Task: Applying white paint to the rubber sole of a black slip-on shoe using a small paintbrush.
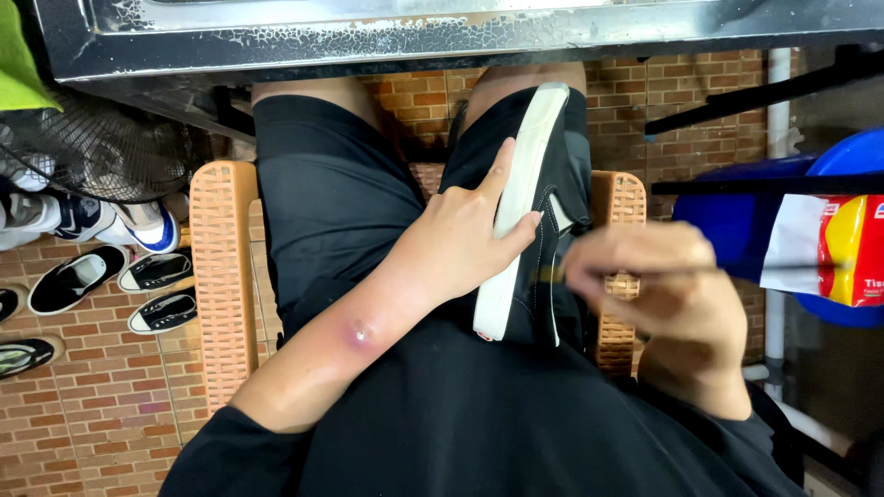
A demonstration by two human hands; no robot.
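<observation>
I sit on an orange woven plastic stool (221, 267) in black shorts. A black sneaker with a white sole (529, 193) lies on its side across my right thigh, sole facing left. My left hand (465, 235) presses on the white sole, index finger stretched up along it, thumb hooked over the sole's edge. My right hand (658, 294) is blurred beside the shoe's upper, its fingers pinched on a thin stick-like tool (727, 269) that runs off to the right.
A worn metal table edge (460, 37) spans the top. Several black-and-white sneakers (120, 285) lie on the brick floor at left, beside a fan grille (101, 147). At right stand a blue plastic tub (737, 216) and a red-yellow-white packet (843, 248).
</observation>
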